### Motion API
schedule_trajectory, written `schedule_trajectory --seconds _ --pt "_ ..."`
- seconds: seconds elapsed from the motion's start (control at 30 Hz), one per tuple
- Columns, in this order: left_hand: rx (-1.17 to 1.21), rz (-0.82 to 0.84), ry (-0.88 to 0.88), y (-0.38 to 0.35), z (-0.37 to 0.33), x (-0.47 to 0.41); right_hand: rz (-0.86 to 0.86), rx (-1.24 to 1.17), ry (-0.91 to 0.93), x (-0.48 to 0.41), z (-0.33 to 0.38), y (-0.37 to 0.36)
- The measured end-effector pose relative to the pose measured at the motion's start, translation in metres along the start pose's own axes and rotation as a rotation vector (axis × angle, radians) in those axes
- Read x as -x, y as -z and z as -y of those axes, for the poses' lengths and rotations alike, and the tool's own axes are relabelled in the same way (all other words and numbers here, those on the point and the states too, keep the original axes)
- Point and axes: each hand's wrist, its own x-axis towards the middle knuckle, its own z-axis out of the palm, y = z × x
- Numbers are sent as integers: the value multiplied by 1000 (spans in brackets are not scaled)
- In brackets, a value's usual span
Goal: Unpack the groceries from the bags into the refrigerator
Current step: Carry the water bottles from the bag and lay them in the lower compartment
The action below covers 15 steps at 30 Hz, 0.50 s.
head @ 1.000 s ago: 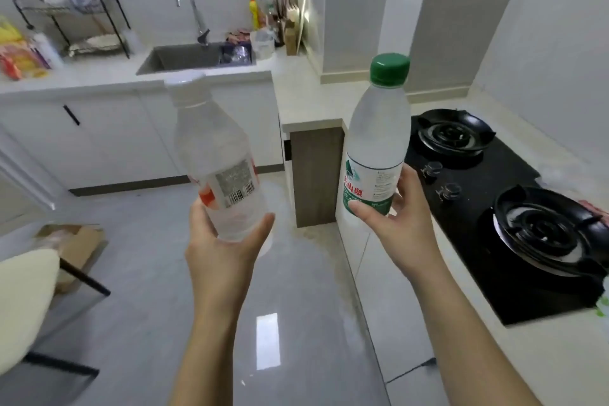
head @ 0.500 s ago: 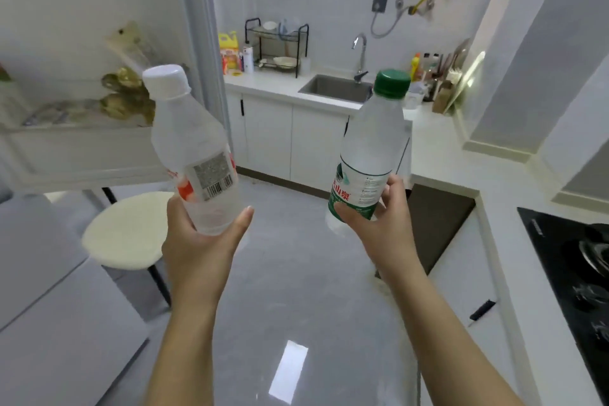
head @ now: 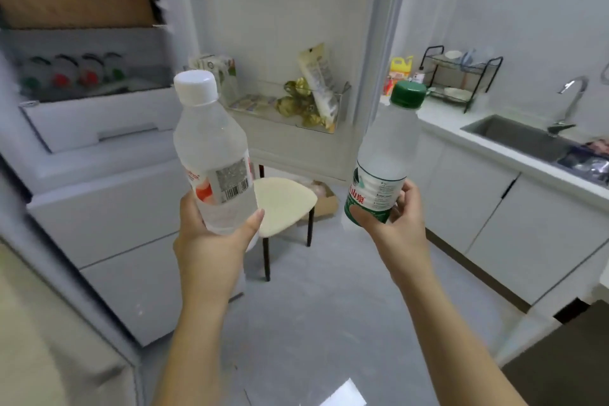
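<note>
Kitchen, open refrigerator point(head: 99, 128) upper left | your left hand point(head: 211, 241) grips white-capped bottle point(head: 212, 155) | right hand point(head: 395, 221) grips green-capped bottle point(head: 382, 161) | both upright, ready for shelving

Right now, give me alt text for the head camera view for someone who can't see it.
Two bare hands each hold a water bottle upright facing an open refrigerator: left hand the white-capped bottle, right hand the green-capped bottle. A stool stands behind them.
</note>
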Motion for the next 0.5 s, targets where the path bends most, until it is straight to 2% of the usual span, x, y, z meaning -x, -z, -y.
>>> schedule_trajectory --seconds 0.37,0.5 --pt "-188 -457 -47 31 -26 56 370 -154 76 -25 0 -20" --pt "-229 -558 -27 45 -33 88 459 -214 74 -15 -1 -28"
